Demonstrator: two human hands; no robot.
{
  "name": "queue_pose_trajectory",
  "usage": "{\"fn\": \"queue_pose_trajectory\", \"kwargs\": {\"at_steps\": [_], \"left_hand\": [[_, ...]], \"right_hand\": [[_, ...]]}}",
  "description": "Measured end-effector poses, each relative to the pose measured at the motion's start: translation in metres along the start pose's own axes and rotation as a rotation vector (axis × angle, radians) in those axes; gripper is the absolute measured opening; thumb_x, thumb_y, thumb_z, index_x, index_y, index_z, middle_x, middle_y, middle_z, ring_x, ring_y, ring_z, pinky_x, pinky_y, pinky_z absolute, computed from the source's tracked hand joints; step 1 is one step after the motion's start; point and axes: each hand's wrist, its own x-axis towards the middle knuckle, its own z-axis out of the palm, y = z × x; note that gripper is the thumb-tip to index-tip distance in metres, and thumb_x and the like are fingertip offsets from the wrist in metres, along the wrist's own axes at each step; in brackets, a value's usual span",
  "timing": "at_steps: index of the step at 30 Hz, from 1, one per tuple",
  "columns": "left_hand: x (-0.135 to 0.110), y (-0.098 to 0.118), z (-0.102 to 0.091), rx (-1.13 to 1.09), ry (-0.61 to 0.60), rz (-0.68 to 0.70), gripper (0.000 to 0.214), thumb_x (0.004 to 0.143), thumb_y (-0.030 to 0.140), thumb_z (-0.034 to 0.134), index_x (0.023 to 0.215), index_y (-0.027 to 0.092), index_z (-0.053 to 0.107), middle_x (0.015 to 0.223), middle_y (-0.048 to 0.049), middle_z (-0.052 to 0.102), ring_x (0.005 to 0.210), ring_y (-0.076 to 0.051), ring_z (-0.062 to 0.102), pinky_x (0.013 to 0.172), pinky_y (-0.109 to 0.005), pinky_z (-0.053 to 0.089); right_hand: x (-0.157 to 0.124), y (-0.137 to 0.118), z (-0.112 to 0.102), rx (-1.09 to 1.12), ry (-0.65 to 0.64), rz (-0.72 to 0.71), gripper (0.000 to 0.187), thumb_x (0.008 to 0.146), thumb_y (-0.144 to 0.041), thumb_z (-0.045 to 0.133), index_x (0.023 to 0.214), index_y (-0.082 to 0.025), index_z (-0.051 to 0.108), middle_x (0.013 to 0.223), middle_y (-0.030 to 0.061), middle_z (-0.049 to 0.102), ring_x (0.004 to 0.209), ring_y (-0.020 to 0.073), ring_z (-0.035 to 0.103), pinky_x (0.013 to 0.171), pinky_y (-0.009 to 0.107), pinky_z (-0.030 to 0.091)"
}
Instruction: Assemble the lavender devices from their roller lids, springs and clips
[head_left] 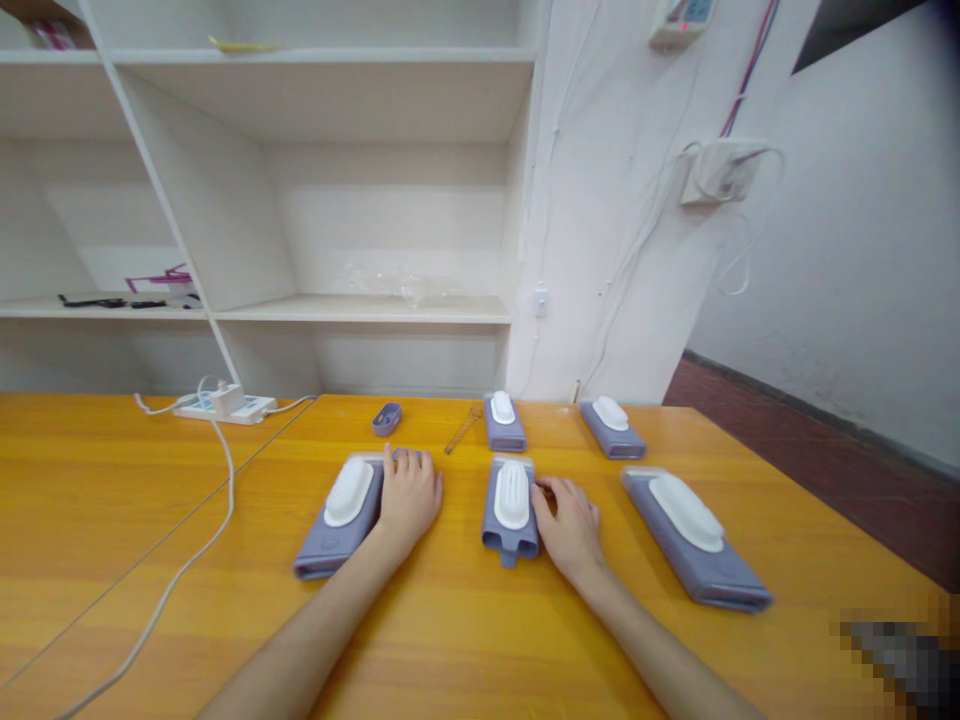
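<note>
A purple-grey case (349, 535) with a white oval piece (349, 490) on top lies at the left. Just beside its right edge is my left hand (411, 492), palm down, fingers bent over a small purple-grey piece that they mostly hide. In the middle, a smaller purple-grey case (490, 520) has its tabbed end facing me and a ribbed white oval piece (512, 495) on top. My right hand (571, 522) rests on the table at that case's right side, fingers loosely curled and thumb apart, its tip at the case's edge.
Further purple-grey cases with white pieces stand behind (506, 438), back right (622, 445) and right (697, 570). A small purple-grey tray (387, 419) and a thin chain (463, 430) lie at the back. A power strip (229, 404) trails a white cable (180, 570) at left.
</note>
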Motion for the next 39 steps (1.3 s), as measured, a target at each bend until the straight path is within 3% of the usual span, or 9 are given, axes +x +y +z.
{"fn": "queue_pose_trajectory", "kwargs": {"at_steps": [2,6,10,15,19,23,27,33,39], "left_hand": [[0.001,0.0,0.002,-0.045,-0.02,0.055,0.03,0.086,0.028,0.037,0.099,0.012,0.059,0.096,-0.0161,0.061,0.098,-0.029,0.052,0.101,-0.052,0.015],[0.0,0.009,-0.002,-0.183,-0.057,0.169,0.027,0.087,0.027,0.036,0.103,0.017,0.056,0.093,-0.0112,0.06,0.092,-0.025,0.052,0.092,-0.043,0.03],[0.003,0.02,-0.002,-0.26,-0.023,0.104,0.037,0.087,0.039,0.037,0.114,0.017,0.05,0.104,-0.0127,0.054,0.099,-0.026,0.049,0.085,-0.038,0.035],[0.018,0.023,0.013,-0.289,-0.07,0.017,0.049,0.086,0.043,0.039,0.129,0.02,0.038,0.122,-0.0148,0.045,0.11,-0.028,0.043,0.089,-0.041,0.032],[0.029,0.025,0.017,-0.278,-0.177,0.025,0.031,0.088,0.033,0.037,0.114,0.023,0.051,0.113,-0.0113,0.052,0.107,-0.026,0.045,0.087,-0.041,0.033],[0.032,0.028,0.014,-0.27,-0.184,0.021,0.021,0.085,0.022,0.038,0.097,0.018,0.055,0.102,-0.012,0.055,0.102,-0.025,0.048,0.085,-0.038,0.035],[0.03,0.029,0.014,-0.278,-0.184,-0.019,0.019,0.087,0.029,0.039,0.098,0.018,0.049,0.098,-0.0105,0.058,0.096,-0.022,0.054,0.079,-0.033,0.04],[0.036,0.029,0.023,-0.269,-0.241,-0.153,0.039,0.089,0.046,0.032,0.108,0.014,0.043,0.084,-0.0118,0.063,0.081,-0.026,0.062,0.067,-0.033,0.043],[0.044,0.028,0.021,-0.276,-0.249,-0.155,0.032,0.09,0.04,0.031,0.095,0.016,0.052,0.083,-0.0122,0.065,0.079,-0.026,0.063,0.065,-0.032,0.042]], "right_hand": [[0.0,0.0,0.0,0.004,-0.003,0.003,0.028,0.085,-0.039,0.04,0.094,-0.022,0.06,0.096,0.0049,0.062,0.094,0.0226,0.053,0.079,0.035,0.033],[0.0,-0.001,0.0,0.006,-0.001,0.007,0.027,0.085,-0.039,0.04,0.094,-0.023,0.06,0.096,0.0048,0.062,0.095,0.0228,0.053,0.079,0.035,0.033],[0.0,-0.001,0.001,0.002,0.0,0.001,0.027,0.085,-0.039,0.04,0.094,-0.023,0.06,0.096,0.0049,0.062,0.095,0.0229,0.053,0.079,0.035,0.033],[0.001,0.0,0.002,-0.005,0.009,-0.003,0.026,0.085,-0.038,0.041,0.093,-0.022,0.06,0.094,0.0052,0.062,0.093,0.0222,0.054,0.077,0.034,0.034],[0.001,0.001,0.002,-0.002,0.009,-0.01,0.026,0.085,-0.037,0.041,0.094,-0.022,0.06,0.094,0.0054,0.062,0.093,0.0219,0.053,0.079,0.033,0.034],[0.001,0.001,0.003,-0.001,0.011,-0.01,0.026,0.085,-0.037,0.04,0.093,-0.021,0.06,0.094,0.0054,0.062,0.093,0.022,0.053,0.079,0.034,0.034],[0.0,0.001,0.002,0.007,0.004,-0.009,0.026,0.085,-0.038,0.04,0.094,-0.022,0.06,0.094,0.0048,0.062,0.094,0.0225,0.053,0.079,0.034,0.034],[0.0,-0.001,-0.001,0.013,-0.003,-0.008,0.027,0.085,-0.038,0.04,0.093,-0.022,0.06,0.094,0.0048,0.062,0.094,0.0227,0.053,0.079,0.035,0.033],[0.001,0.001,0.002,0.032,0.014,-0.008,0.027,0.084,-0.038,0.041,0.096,-0.022,0.059,0.097,0.0061,0.062,0.096,0.0239,0.053,0.081,0.037,0.034]]}}
